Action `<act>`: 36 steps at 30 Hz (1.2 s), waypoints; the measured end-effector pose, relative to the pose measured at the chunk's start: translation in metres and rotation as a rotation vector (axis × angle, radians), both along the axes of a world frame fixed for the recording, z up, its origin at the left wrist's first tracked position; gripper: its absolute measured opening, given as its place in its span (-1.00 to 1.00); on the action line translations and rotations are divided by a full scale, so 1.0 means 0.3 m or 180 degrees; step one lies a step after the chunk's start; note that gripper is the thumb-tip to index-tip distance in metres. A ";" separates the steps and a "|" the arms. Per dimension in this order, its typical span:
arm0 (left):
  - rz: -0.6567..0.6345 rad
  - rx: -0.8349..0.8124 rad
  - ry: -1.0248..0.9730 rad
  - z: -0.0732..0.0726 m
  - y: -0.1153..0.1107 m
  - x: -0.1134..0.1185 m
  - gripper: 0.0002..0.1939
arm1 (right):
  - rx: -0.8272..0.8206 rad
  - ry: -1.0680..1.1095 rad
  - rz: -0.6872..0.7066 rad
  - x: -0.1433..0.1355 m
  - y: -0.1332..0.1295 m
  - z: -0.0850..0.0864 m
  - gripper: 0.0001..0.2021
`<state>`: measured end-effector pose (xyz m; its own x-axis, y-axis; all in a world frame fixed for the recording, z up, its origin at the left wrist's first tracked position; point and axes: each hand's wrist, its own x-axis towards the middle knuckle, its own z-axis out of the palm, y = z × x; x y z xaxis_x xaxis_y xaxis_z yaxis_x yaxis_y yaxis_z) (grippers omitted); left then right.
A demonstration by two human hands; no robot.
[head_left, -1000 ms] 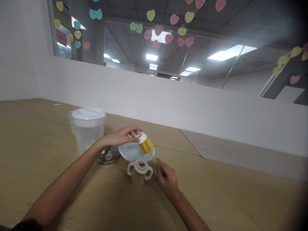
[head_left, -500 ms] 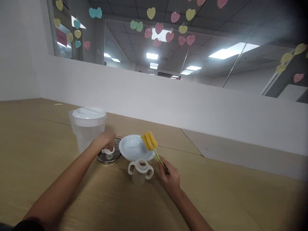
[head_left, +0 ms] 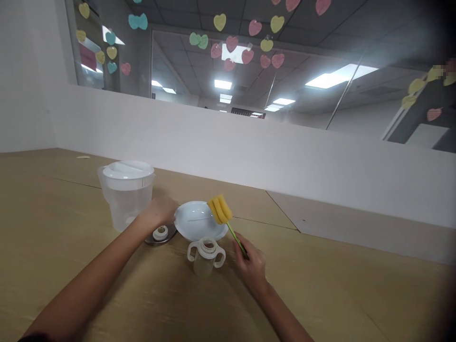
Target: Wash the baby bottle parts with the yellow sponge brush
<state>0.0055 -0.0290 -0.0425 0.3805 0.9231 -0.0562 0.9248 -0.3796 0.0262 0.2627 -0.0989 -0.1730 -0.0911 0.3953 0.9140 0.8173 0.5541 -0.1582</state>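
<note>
My right hand [head_left: 251, 260] grips a sponge bottle brush by its green handle [head_left: 236, 237]. The yellow sponge head [head_left: 220, 209] points up in front of the white bowl [head_left: 194, 232]. Just left of that hand stands a two-handled baby bottle [head_left: 204, 263], upright with its mouth uncovered. My left hand [head_left: 162, 210] is smeared by motion over the round metal tray [head_left: 154, 241], close to the bowl's left rim; its fingers cannot be made out. A white ring-shaped cap [head_left: 160, 232] rests on the tray, below that hand.
A clear pitcher with a white lid [head_left: 128, 199] stands behind my left forearm. The wooden table [head_left: 320, 289] meets a white wall [head_left: 213, 137] at the back, below a window with heart-shaped sticky notes. A small pale scrap [head_left: 83, 157] lies at the far left.
My left hand has lifted off the white cap and moved slightly right, leaving the cap on the tray. My right hand and the brush stay almost still. The view has shifted a little.
</note>
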 end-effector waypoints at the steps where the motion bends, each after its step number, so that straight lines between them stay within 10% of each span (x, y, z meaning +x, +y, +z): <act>1: -0.0205 0.0125 -0.0090 0.013 -0.040 0.008 -0.70 | -0.0006 0.0049 -0.0007 -0.001 -0.001 0.000 -0.75; 8: -0.2044 0.0276 -0.0519 -0.067 -0.187 0.126 -0.38 | -0.0049 0.0295 -0.0049 -0.005 -0.007 0.012 -0.78; 13: -0.2098 0.0366 -0.0442 -0.114 -0.136 0.160 -0.57 | 0.0017 0.0296 -0.0071 -0.006 -0.009 0.019 -0.79; 24: -0.2012 -0.0648 -0.0620 -0.056 -0.147 0.144 -0.51 | 0.0109 0.0418 -0.0167 -0.002 -0.013 0.028 -0.81; 31: -0.2126 -0.0026 -0.1764 0.050 -0.129 0.064 -0.54 | 0.0523 0.0557 -0.0286 -0.028 -0.068 0.083 -0.82; 36: -0.1936 0.0307 -0.2846 0.040 -0.045 0.043 -0.46 | 0.0720 0.0266 -0.0142 -0.063 -0.098 0.095 -0.73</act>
<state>0.0184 -0.0425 -0.0306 0.6428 0.5517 0.5314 0.2421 -0.8045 0.5424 0.2438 -0.1283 -0.1445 0.0014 0.1816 0.9834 0.8310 0.5469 -0.1022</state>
